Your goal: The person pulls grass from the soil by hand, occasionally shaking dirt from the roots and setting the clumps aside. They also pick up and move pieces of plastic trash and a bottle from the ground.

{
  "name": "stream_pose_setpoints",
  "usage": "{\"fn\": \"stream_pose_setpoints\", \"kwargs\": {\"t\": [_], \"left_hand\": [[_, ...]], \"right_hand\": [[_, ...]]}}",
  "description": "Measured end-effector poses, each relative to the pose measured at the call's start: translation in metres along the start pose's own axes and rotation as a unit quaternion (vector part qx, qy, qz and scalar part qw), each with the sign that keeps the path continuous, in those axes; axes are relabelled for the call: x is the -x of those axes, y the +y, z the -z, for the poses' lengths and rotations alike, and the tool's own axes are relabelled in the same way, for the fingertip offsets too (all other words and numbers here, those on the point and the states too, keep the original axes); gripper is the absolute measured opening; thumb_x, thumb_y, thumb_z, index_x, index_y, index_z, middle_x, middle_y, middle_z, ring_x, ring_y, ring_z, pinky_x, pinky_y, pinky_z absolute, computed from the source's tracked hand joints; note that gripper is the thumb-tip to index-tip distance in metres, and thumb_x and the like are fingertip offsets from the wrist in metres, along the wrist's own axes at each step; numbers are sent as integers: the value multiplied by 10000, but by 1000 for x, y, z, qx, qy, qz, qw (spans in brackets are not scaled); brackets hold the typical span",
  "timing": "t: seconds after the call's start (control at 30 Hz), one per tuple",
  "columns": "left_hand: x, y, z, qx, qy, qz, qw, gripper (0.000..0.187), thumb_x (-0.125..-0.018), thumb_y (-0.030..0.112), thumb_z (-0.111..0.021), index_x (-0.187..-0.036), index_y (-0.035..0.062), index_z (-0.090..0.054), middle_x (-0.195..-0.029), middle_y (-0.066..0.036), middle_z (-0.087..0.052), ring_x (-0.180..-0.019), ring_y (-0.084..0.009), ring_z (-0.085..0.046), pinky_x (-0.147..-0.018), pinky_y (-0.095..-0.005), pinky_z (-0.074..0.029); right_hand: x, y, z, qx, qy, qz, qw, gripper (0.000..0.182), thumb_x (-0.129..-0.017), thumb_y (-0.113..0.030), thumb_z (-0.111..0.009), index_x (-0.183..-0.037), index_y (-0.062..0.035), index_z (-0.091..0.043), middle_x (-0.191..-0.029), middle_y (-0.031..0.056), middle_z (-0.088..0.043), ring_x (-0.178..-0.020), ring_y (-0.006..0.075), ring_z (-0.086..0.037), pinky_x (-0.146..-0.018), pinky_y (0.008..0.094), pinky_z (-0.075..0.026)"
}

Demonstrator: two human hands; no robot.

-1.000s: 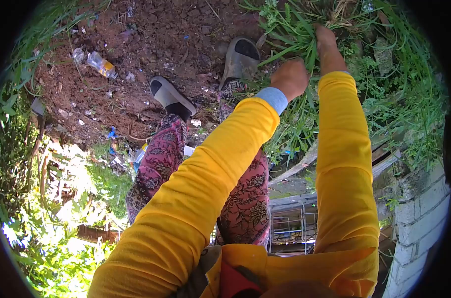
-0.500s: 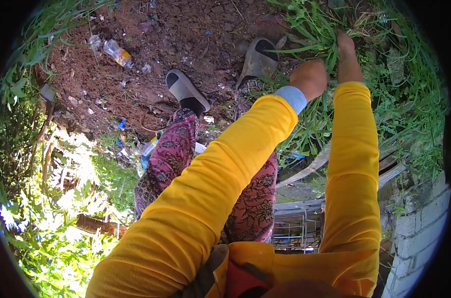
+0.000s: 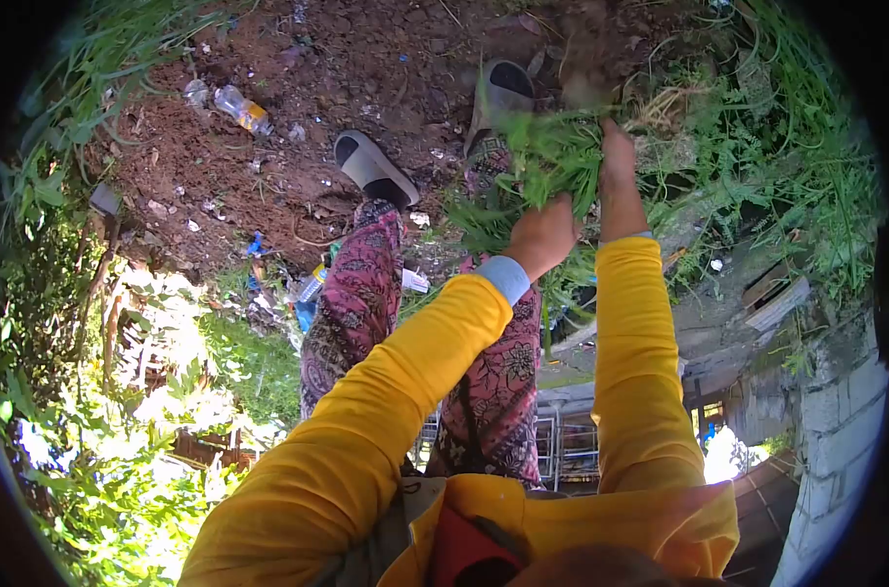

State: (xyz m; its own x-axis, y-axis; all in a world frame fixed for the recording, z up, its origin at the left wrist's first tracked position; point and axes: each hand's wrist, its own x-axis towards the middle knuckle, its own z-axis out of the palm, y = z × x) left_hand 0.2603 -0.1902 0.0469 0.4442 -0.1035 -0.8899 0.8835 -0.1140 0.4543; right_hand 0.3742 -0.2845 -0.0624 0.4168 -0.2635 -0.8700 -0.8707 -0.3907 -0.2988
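Note:
My left hand (image 3: pixel 545 235) is closed in a fist around a bunch of green grass (image 3: pixel 552 161), in front of my right shin. My right hand (image 3: pixel 618 157), a little farther out and to the right, is closed on the same bunch near its base. Pale, straw-like roots or stems (image 3: pixel 667 106) stick out beyond the right hand. The tips of the grass are blurred by motion. My fingers are partly hidden by the leaves.
Bare brown soil (image 3: pixel 298 59) with litter lies ahead, with a plastic bottle (image 3: pixel 241 110) on the left. My slippers (image 3: pixel 376 168) stand on the soil. Weeds (image 3: pixel 787 166) grow at right above a block wall (image 3: pixel 836 440). Sunlit leaves (image 3: pixel 92 499) are at lower left.
Both hands have drawn back toward my body and left, bringing the grass away from the growing patch at upper right. Its pale base now shows, and blurred soil appears beyond it.

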Motion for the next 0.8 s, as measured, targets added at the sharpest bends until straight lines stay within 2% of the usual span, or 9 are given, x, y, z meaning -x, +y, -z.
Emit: {"fn": "stream_pose_setpoints", "kwargs": {"t": [0.23,0.33,0.4,0.47,0.53,0.63,0.67,0.7,0.8], "left_hand": [[-16,-20,32,-85,42,-28,995,296,-777,210,-577,-921,-32,-487,-805,-213,-602,-769,-371,-591,-677,-435,-474],[-5,-7,38,-67,55,-53,995,284,-762,201,-578,-914,-21,-487,-785,-209,-599,-742,-364,-591,-661,-433,-471],[2,2,30,-46,102,-106,988,302,-739,199,-584,-930,-15,-486,-781,-200,-596,-721,-362,-587,-649,-435,-469],[14,30,38,-19,65,-122,990,301,-732,189,-583,-947,-1,-492,-808,-209,-588,-747,-367,-578,-663,-443,-465],[11,45,29,-92,209,-271,935,287,-732,186,-584,-942,10,-499,-829,-219,-580,-772,-372,-570,-669,-451,-458],[-2,57,43,74,221,-202,951,258,-744,186,-571,-932,20,-510,-857,-232,-567,-808,-385,-556,-677,-463,-446],[-10,57,49,176,186,-127,958,248,-750,186,-565,-928,22,-514,-865,-236,-563,-821,-391,-551,-680,-467,-441],[-26,43,48,173,190,-98,961,251,-766,192,-549,-924,0,-510,-858,-248,-562,-820,-400,-548,-688,-468,-439],[-66,-25,47,140,150,15,979,290,-809,206,-510,-900,-69,-492,-831,-287,-557,-809,-424,-543,-709,-465,-436]], "right_hand": [[-5,-13,-33,-161,58,-49,984,264,-783,-158,-564,-923,66,-573,-912,143,-574,-740,223,-561,-681,332,-467],[-1,-33,-25,-170,13,74,983,284,-847,-177,-517,-1008,56,-537,-943,120,-577,-806,220,-561,-710,326,-461],[38,-75,-19,-66,126,222,965,305,-812,-170,-559,-981,84,-549,-962,140,-574,-814,214,-556,-714,325,-457],[97,-127,-18,-136,103,256,951,382,-877,-246,-486,-1050,93,-522,-1046,150,-561,-804,190,-566,-675,312,-490],[131,-162,-20,-50,75,363,928,330,-913,-250,-414,-1023,27,-557,-879,107,-612,-745,153,-588,-610,304,-498],[108,-178,-39,49,89,420,902,280,-901,-197,-412,-1011,8,-569,-819,135,-624,-665,183,-603,-562,299,-486],[66,-163,-40,333,167,519,769,260,-883,-172,-422,-985,5,-583,-834,161,-622,-651,208,-602,-581,302,-481],[13,-136,-47,576,229,561,548,242,-864,-146,-433,-960,3,-596,-849,188,-620,-638,232,-602,-599,305,-475],[-65,-60,-108,460,-19,327,825,281,-802,-195,-513,-899,61,-577,-862,268,-583,-752,326,-563,-695,376,-435]]}}
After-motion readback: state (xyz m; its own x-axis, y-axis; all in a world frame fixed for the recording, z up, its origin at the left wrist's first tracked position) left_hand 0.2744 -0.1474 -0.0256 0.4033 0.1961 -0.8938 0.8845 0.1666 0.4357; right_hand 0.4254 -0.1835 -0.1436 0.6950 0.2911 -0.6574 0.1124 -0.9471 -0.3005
